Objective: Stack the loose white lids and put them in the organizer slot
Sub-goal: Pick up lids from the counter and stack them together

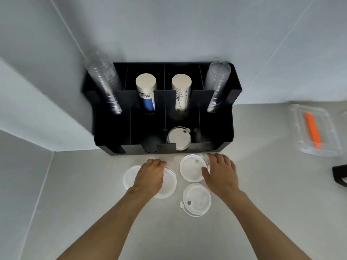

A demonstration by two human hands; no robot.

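The left hand (pixel 150 175) is lying palm-down over two overlapping white lids (pixel 169 184) on the bench (pixel 93 203), fingers curled at their far edge; whether it is gripping them I cannot tell. The right hand (pixel 219 173) is pinching the right rim of another lid (pixel 191 167). A fourth lid (pixel 196 199) is lying loose just nearer. In the black organizer (pixel 232 109), more lids (pixel 178 137) are sitting in a front slot.

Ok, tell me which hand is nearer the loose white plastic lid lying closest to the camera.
Right. The right hand sits just beyond the near white plastic lid, to its right; the left hand rests on other lids further left.
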